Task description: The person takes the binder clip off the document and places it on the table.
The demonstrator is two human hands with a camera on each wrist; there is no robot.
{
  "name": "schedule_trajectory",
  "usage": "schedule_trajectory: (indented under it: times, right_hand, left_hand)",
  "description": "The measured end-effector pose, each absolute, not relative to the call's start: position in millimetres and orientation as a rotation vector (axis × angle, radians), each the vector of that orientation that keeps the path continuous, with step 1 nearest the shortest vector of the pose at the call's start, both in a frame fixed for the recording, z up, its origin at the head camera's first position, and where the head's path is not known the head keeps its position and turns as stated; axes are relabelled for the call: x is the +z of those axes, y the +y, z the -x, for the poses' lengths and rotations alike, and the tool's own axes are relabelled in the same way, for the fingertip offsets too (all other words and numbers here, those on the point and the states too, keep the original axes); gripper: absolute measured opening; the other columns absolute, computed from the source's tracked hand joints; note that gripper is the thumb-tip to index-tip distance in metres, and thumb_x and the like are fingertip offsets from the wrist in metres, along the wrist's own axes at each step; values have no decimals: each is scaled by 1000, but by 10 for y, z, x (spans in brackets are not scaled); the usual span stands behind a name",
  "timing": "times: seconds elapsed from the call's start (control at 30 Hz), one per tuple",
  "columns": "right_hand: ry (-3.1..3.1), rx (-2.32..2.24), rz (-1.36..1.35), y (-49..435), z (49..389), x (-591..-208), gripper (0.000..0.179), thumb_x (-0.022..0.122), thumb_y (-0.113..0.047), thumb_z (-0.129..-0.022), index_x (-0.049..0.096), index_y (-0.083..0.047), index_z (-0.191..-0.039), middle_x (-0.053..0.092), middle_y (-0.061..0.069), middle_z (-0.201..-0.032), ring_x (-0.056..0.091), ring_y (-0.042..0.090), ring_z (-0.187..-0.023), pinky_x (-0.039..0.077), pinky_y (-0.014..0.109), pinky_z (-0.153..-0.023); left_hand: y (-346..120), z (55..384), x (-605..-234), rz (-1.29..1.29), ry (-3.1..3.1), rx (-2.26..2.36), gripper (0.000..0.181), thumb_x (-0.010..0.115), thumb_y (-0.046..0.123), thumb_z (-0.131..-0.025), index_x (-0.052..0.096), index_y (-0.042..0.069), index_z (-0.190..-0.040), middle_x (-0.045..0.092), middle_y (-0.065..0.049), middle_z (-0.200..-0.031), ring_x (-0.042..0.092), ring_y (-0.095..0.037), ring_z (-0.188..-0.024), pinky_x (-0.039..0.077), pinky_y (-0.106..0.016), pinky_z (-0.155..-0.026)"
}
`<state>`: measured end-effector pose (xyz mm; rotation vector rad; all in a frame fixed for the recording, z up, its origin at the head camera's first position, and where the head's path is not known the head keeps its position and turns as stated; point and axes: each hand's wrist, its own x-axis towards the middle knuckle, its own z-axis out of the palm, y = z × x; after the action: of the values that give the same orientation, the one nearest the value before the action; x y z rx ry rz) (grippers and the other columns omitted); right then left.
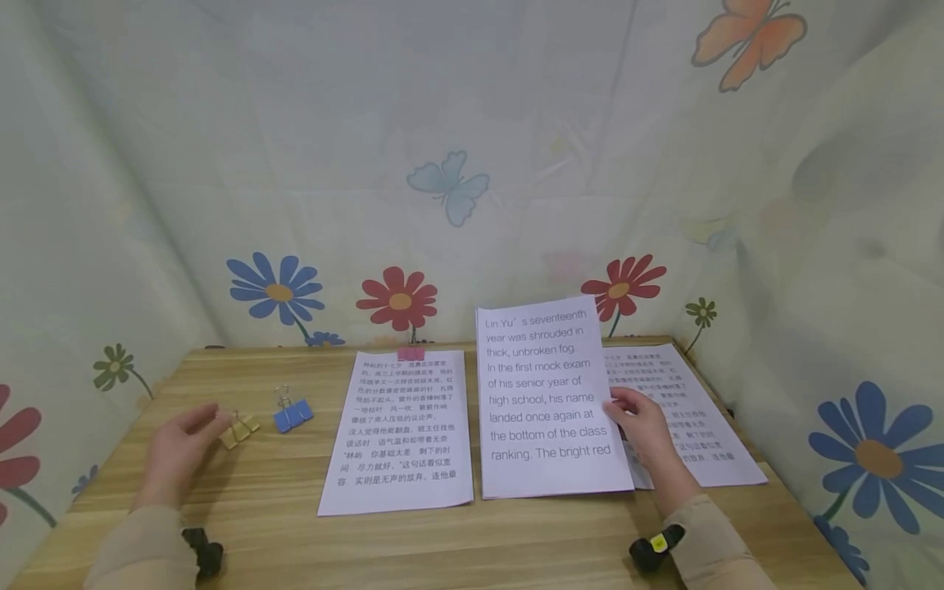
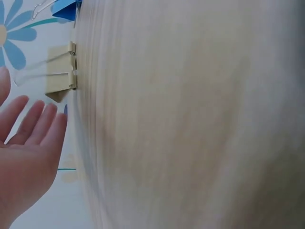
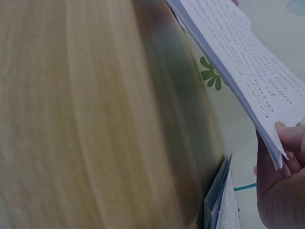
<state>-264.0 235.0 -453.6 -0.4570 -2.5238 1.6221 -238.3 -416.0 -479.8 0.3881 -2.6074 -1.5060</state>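
Note:
My right hand (image 1: 643, 426) pinches the right edge of a stack of papers (image 1: 546, 401) printed in large English text. The stack is raised and tilted toward me, with thumb (image 3: 289, 136) on the front and fingers behind. On the left, my left hand (image 1: 182, 451) reaches beside a yellow binder clip (image 1: 239, 429). In the left wrist view its fingers (image 2: 35, 121) are loosely extended and stand apart from the yellow clip (image 2: 61, 74). A blue binder clip (image 1: 293, 415) lies just right of the yellow one. Both clips have their wire handles up.
In the middle of the wooden table (image 1: 354, 549) lie Chinese-text papers (image 1: 398, 434) with a pink binder clip (image 1: 411, 354) at their top edge. More Chinese-text papers (image 1: 701, 418) lie at the right, partly behind the raised stack. A flower-printed curtain (image 1: 332, 205) surrounds the table.

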Motion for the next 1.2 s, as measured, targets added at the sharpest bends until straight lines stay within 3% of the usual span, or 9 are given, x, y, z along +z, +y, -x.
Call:
schedule_trajectory:
  times: [0.07, 0.17, 0.27, 0.33, 0.53, 0.73, 1.0, 1.2]
  right_hand:
    - [-2533, 1618, 459, 2354, 2644, -4540, 35, 63, -10, -97, 60, -3, -131, 58, 13, -111, 56, 22, -94, 50, 16, -67]
    - [-2551, 1614, 446, 2362, 2658, -4556, 36, 63, -11, -97, 60, -3, -131, 58, 13, -111, 57, 22, -93, 50, 17, -67]
    - [-2570, 1614, 425, 2373, 2678, -4583, 36, 63, -11, -97, 60, -3, -131, 59, 13, -109, 58, 21, -89, 52, 20, -66]
    - [-2584, 1612, 422, 2375, 2692, -4603, 36, 63, -11, -97, 60, -3, -132, 59, 14, -109, 59, 21, -87, 52, 21, -66]
    - [-2639, 1571, 436, 2365, 2721, -4635, 38, 63, -12, -97, 58, -2, -133, 59, 15, -111, 59, 23, -90, 52, 21, -66]
    - [-2696, 1489, 426, 2359, 2757, -4662, 38, 63, -14, -97, 59, -2, -132, 62, 14, -108, 59, 23, -89, 47, 19, -65]
    - [-2717, 1443, 419, 2340, 2795, -4703, 35, 63, -12, -96, 61, 0, -129, 63, 15, -105, 59, 23, -88, 49, 30, -72]
    - [-2752, 1415, 471, 2317, 2812, -4722, 37, 65, -12, -95, 60, 1, -129, 63, 16, -106, 60, 24, -90, 51, 34, -77]
  left_hand:
    - [-4140, 2369, -4773, -393, -2589, -1496, 77, 53, 49, -99, 35, -8, -148, 37, -31, -149, 33, -48, -135, 29, -60, -109]
    - [-4109, 2346, -4723, -390, -2578, -1447, 75, 53, 49, -99, 37, -5, -148, 39, -29, -148, 36, -45, -134, 35, -42, -110]
    - [-4078, 2335, -4662, -381, -2564, -1415, 73, 53, 50, -99, 39, -2, -149, 40, -26, -149, 39, -39, -133, 40, -15, -95]
    - [-4052, 2337, -4619, -380, -2546, -1413, 72, 52, 50, -99, 39, 1, -150, 40, -25, -150, 40, -35, -134, 39, -7, -85]
    - [-3945, 2364, -4510, -372, -2498, -1402, 69, 53, 51, -99, 41, 6, -150, 42, -19, -151, 43, -28, -134, 41, -11, -91]
    - [-3836, 2360, -4454, -331, -2463, -1365, 65, 56, 46, -99, 45, 4, -147, 48, -19, -146, 50, -17, -125, 42, -3, -80]
    - [-3735, 2352, -4442, -226, -2403, -1376, 60, 60, 39, -99, 47, 0, -144, 55, -16, -140, 50, 5, -110, 42, -3, -81]
    - [-3658, 2351, -4431, -147, -2390, -1375, 58, 60, 35, -99, 48, -2, -143, 58, -16, -137, 49, 10, -105, 42, -3, -80]
